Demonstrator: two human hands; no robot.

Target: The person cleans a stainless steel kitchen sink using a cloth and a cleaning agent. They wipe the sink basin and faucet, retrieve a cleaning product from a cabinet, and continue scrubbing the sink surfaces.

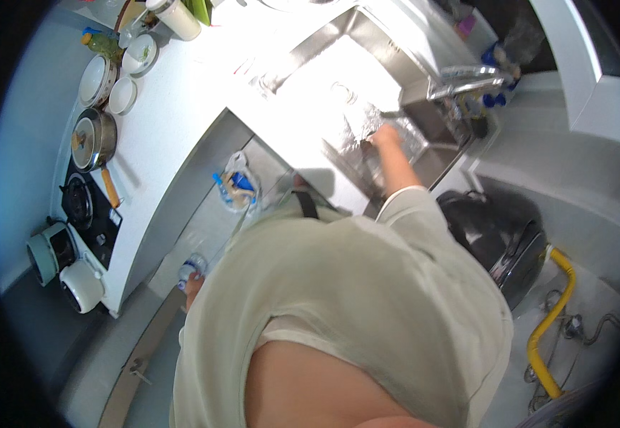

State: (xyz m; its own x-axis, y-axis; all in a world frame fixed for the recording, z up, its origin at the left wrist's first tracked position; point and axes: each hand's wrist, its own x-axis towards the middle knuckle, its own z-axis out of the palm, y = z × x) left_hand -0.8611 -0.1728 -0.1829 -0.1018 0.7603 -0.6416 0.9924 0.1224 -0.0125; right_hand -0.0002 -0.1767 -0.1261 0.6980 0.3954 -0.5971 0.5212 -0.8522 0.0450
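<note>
My right hand (386, 136) is inside the stainless steel sink (414, 43), fingers curled around a dark object (366, 143); its full shape cannot be made out. Wet, glinting metal surrounds that hand, and strong glare whitens the sink floor. The chrome faucet (465, 83) stands to its right. Low at my left side, my left hand (193, 284) is partly hidden by my shirt. It grips a clear plastic bottle (194, 265) near its blue-purple cap, above the floor.
A plastic bag of rubbish (239, 184) is on the floor under the counter (192, 75). Bowls (95, 80) and a lidded saucepan (94, 140) line the counter's left side, by the gas hob (79, 200). A black bin bag (492, 230) and a yellow hose (553, 321) are at right.
</note>
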